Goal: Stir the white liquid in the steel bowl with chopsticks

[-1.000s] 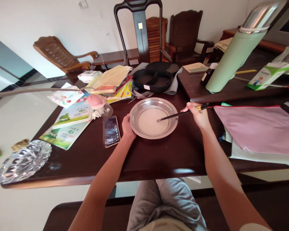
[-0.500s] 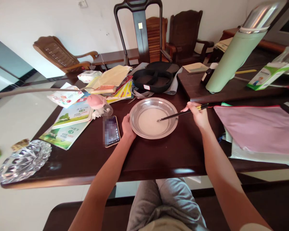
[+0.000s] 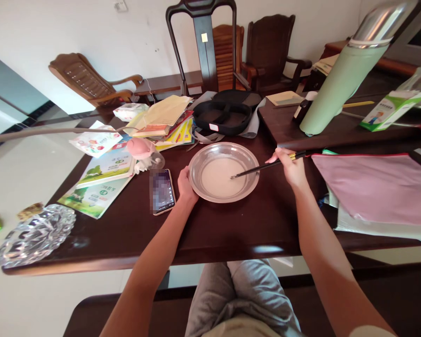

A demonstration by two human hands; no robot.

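Note:
A round metal basin (image 3: 224, 198) stands on the dark wooden table (image 3: 217, 234) and holds a whitish liquid (image 3: 215, 177). At the basin's left side, my left hand (image 3: 187, 186) grips the rim, its fingers partly hidden by the basin. My right hand (image 3: 288, 164), to the right of the basin, is closed around a pair of black chopsticks (image 3: 263, 166) with gold-coloured bands. They slant down to the left over the rim, and their tips reach into the liquid. Just left of my left hand lies a phone (image 3: 162, 191) with its screen lit.
Left are a pink-topped cup (image 3: 143, 152), booklets (image 3: 98, 180) and a cut-glass dish (image 3: 38, 236). Behind the basin sit a black case (image 3: 224, 117) and stacked papers (image 3: 164, 114). A green thermos (image 3: 344, 89) stands on a raised surface; a pink pouch (image 3: 372, 187) lies right.
The chopsticks and my right hand have shifted slightly to the right, and the tips have moved a little within the liquid. My left hand and the basin have stayed in place.

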